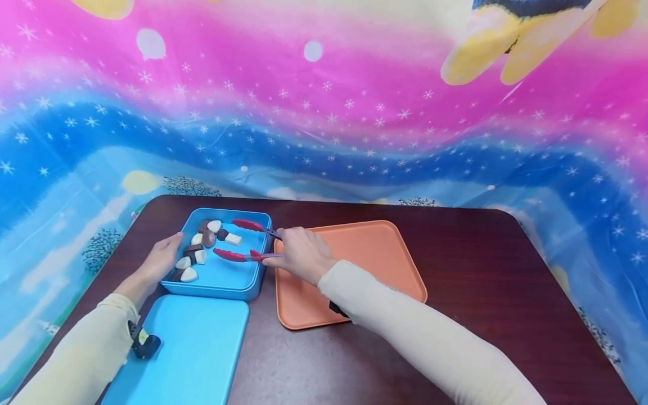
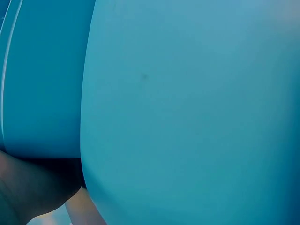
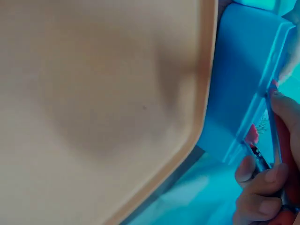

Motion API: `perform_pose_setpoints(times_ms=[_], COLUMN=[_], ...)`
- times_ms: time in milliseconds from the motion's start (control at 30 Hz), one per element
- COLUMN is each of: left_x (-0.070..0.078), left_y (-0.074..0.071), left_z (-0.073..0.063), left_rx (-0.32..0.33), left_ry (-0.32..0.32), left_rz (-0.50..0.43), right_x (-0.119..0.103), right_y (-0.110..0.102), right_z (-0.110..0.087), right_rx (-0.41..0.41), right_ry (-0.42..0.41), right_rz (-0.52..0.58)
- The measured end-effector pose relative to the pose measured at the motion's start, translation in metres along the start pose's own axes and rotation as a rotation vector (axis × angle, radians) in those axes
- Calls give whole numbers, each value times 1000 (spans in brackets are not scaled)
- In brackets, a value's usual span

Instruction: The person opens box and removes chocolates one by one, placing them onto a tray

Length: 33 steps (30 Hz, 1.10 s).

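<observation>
Tongs [image 1: 237, 255] with red tips, grasped by the right hand [image 1: 304, 253], spread over the blue box [image 1: 217, 291], near its brown and white pieces [image 1: 208, 238]. The left hand [image 1: 163, 257] touches the box's left side; whether it grips, I cannot tell. An orange tray [image 1: 369, 259] lies just right on the counter [image 1: 481, 270].

Dark reddish-brown bench [image 1: 481, 292] with rounded far corners, soft sheen along its near part, printed cloth [image 1: 283, 149] hanging behind and at both sides, pink and blue bands, white snowflakes [image 1: 349, 104].
</observation>
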State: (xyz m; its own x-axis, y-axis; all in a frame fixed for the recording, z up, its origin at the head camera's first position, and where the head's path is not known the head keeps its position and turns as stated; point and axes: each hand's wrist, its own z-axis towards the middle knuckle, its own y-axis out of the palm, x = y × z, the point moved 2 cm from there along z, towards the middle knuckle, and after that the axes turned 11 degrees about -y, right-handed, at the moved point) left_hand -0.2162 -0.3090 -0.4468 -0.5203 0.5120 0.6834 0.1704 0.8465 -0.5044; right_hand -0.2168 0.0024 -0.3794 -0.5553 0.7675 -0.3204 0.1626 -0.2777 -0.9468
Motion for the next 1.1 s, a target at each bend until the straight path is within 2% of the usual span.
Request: perform_pose_setpoints(times_ms=[200,467,633,867,1100], left_x=[-2,-1,-3,-4,-1], left_y=[1,0,0,1,1], left_z=[2,3,1,2,1], left_rx=[-11,-9,-17,-39,-23], left_ry=[3,21,-9,4,3], left_rz=[-9,-8,-19,-19,-22], right_x=[-10,-21,-22,-18,-10], right_y=[-6,-6,-4,-1,-2], right_z=[10,18,16,13,9], right_rx=[-35,-83,-85,-63,-37], right_ry=[-19,-23,-33,-37,-20], right_rz=[-165,-269,-263,-245,-162])
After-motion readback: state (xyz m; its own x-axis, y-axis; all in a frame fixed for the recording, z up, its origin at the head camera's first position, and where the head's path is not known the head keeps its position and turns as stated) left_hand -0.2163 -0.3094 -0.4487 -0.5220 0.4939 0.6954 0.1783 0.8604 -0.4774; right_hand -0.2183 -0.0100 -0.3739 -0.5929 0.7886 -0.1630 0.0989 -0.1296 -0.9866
